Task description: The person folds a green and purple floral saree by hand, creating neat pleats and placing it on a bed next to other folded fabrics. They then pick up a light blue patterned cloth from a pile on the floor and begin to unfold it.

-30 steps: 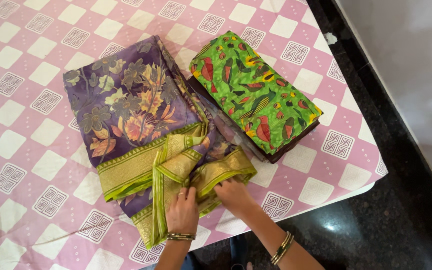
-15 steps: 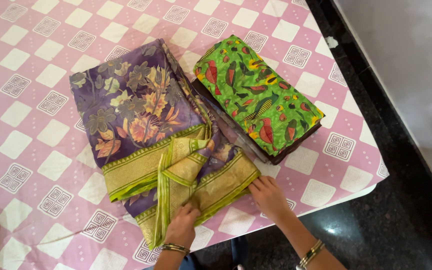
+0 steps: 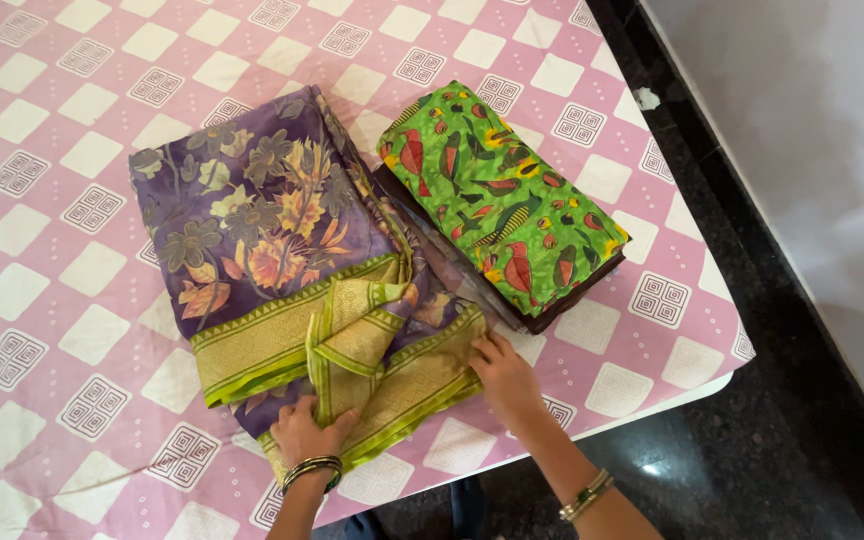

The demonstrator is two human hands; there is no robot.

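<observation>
Purple cloth: we see a folded purple cloth (image 3: pixel 262 230) with a floral print and a gold-green border (image 3: pixel 352 345), lying on the desk near its front edge; the border end is bunched and partly folded over itself.
Left hand: our left hand (image 3: pixel 307 435) rests on the near end of the border, its grip pinched narrow on a fold of the gold-green strip; a dark bangle sits on the wrist.
Right hand: our right hand (image 3: pixel 502 375) lies flat on the right corner of the same border, fingers spread and pressing down, closed on nothing; a gold bangle sits on the forearm.
Green cloth: a folded green cloth (image 3: pixel 502 195) with red and yellow figures lies just beside the purple one, to its right, on a dark layer.
Desk: the desk (image 3: pixel 62 180) wears a pink cover with white squares.
Floor: a dark floor (image 3: pixel 772 420) lies beyond the desk edge.
</observation>
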